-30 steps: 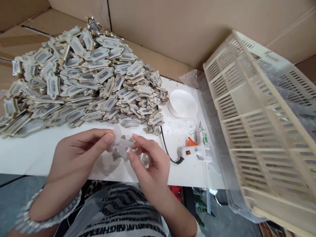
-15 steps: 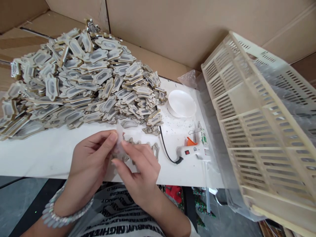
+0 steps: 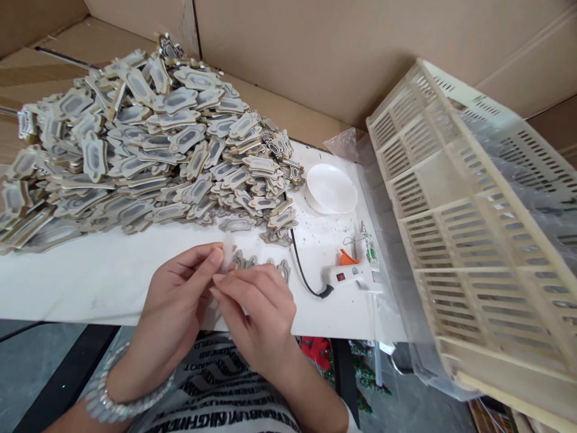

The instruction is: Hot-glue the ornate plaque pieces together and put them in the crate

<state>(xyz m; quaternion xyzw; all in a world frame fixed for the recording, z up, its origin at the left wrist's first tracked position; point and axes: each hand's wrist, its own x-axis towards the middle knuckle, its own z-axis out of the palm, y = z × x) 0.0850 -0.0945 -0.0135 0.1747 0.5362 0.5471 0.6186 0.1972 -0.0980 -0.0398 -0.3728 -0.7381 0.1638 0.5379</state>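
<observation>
Plain brown cardboard (image 3: 306,66) rises behind the white, smooth-topped table (image 3: 67,276). On the right leans a cream plastic crate (image 3: 444,180), its walls cut with rows of narrow slots and clear film bunched inside and beneath. A broad pile of frame-shaped pieces (image 3: 153,141) covers the table's far left side, flat and scalloped, grey-white on their upturned faces, with gold-brown edges and an elongated pale centre. The left hand (image 3: 178,294), ringed at the wrist by a bracelet (image 3: 119,403) of pale, glossy beads, pinches a translucent whitish piece (image 3: 228,249) between thumb and forefinger, above the table's near edge. The right hand (image 3: 264,307) is curled, thumb and forefinger tips close together against the left fingers, just below that piece; whether they grip it cannot be told. Farther right sit a round white bowl (image 3: 331,189) and a white glue gun (image 3: 356,278) with an orange trigger, a metal nozzle and a black cord (image 3: 302,267). Small scalloped grey pieces (image 3: 283,270) lie just beyond the right hand, partly hidden by it.
</observation>
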